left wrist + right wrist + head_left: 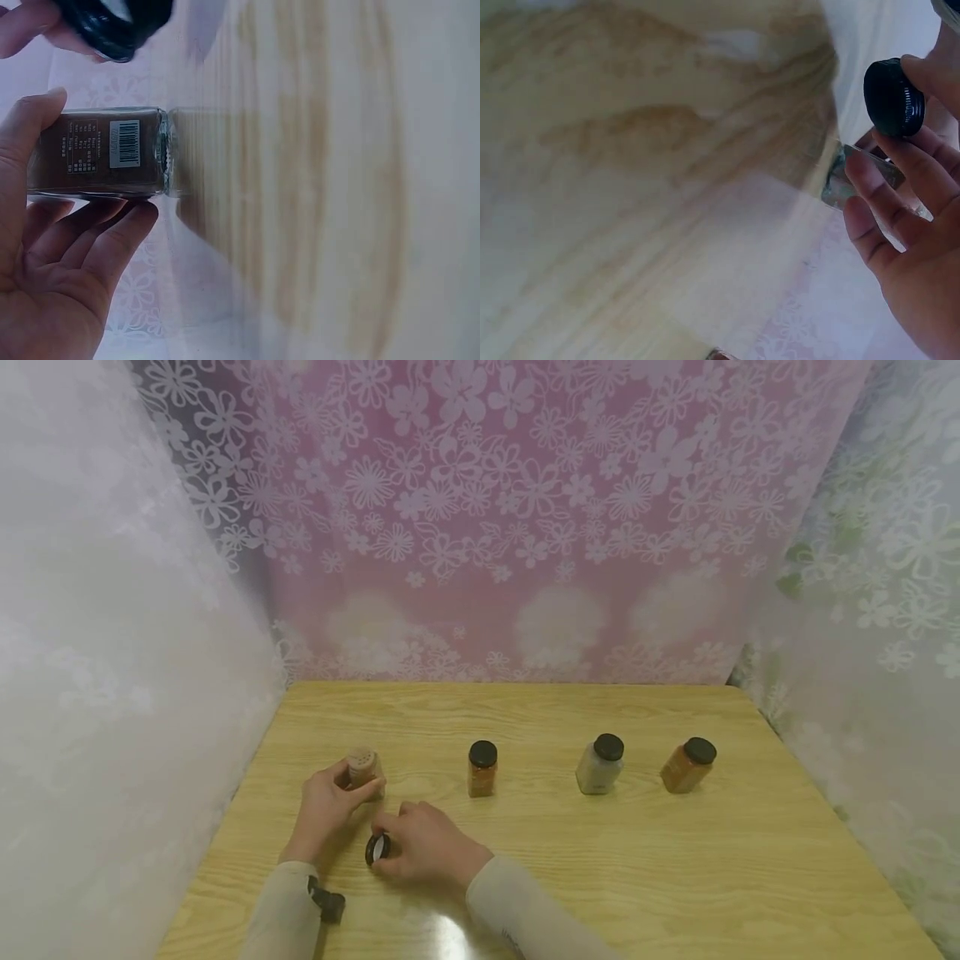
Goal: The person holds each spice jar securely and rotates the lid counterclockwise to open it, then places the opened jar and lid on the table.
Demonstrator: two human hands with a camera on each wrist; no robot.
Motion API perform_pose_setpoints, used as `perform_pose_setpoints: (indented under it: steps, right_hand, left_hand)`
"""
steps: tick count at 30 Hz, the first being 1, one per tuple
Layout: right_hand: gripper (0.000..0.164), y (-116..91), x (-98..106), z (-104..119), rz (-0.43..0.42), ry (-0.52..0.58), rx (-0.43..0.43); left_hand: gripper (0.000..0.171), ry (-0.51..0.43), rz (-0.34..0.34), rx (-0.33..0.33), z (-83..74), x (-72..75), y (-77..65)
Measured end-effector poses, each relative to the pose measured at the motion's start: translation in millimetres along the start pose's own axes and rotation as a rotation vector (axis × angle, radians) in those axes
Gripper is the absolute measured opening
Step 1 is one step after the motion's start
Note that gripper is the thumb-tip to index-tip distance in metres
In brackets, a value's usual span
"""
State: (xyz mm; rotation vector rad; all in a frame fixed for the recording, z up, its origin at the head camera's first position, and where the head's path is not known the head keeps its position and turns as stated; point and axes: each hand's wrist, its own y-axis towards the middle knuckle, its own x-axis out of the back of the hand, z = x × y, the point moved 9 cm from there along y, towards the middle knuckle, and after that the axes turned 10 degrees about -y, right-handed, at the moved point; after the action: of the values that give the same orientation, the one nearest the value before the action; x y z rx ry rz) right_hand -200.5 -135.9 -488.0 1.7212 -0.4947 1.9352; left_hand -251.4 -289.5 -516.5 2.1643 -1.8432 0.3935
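Left hand: your left hand [326, 806] is part-closed, thumb on one side and fingers on the other, gripping the uncapped glass shaker jar [367, 782].
Right hand: your right hand [431, 843] pinches the black screw cap [377, 849] between thumb and index finger; its other fingers are loosely spread and hold nothing.
Shaker jar: it stands upright at the left of the wood-grain table [637, 877], brown inside, its perforated top [363, 760] bare and a barcode label [126, 144] on one side.
Cap: you have it tipped on edge, off the table and nearer you than the jar, the two apart; its pale liner shows in the head view.
Done and left: one jar appears opened, with its cap in hand and not set down; the other three are capped and untouched.
Capped jars: to your right stand a reddish-orange jar [482, 777], a pale grey jar [597, 774] and an orange-brown jar [682, 770], all upright and well apart from your hands.
Backdrop: a pink floral curtain [487, 527] hangs behind the table.
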Motion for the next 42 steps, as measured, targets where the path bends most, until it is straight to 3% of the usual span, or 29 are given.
perform_pose_setpoints:
  steps: [7, 15, 22, 27, 31, 33, 37, 39, 42]
  right_hand:
    - [0.030, -6, -12, -4, 0.020, -0.002, -0.001]
    - [0.031, -9, -15, -10, -0.002, 0.014, -0.012]
    - [0.030, -10, -15, -12, 0.000, 0.014, -0.013]
    - [0.032, -12, -13, -14, 0.021, 0.036, -0.032]
    - [0.046, -14, 2, -17, 0.032, 0.021, -0.052]
    - [0.052, -15, 18, -21, 0.016, 0.014, -0.065]
    - [0.047, -14, 63, -38, -0.110, -0.054, -0.081]
    - [0.041, -16, 86, -49, -0.188, -0.083, -0.093]
    - [0.034, -19, 110, -66, -0.296, -0.120, -0.107]
  left_hand:
    - [0.061, 0.012, 0.000, 0.003, 0.9, -1.9, -0.2]
    - [0.053, 0.036, -0.028, -0.032, -4.0, -1.7, 0.4]
    - [0.063, 0.033, -0.014, -0.030, -6.6, -4.3, -0.7]
    - [0.076, 0.134, 0.016, -0.022, -6.0, -6.3, -6.7]
    - [0.097, 0.257, 0.057, 0.018, -9.4, 0.2, -24.0]
    - [0.099, 0.332, 0.076, 0.022, -19.6, 5.0, -36.9]
    - [0.076, 0.424, 0.105, -0.040, -58.8, 4.2, -57.4]
    - [0.054, 0.429, 0.102, -0.147, -86.8, -4.3, -63.8]
    - [0.048, 0.379, 0.137, -0.231, -117.5, -28.8, -63.1]
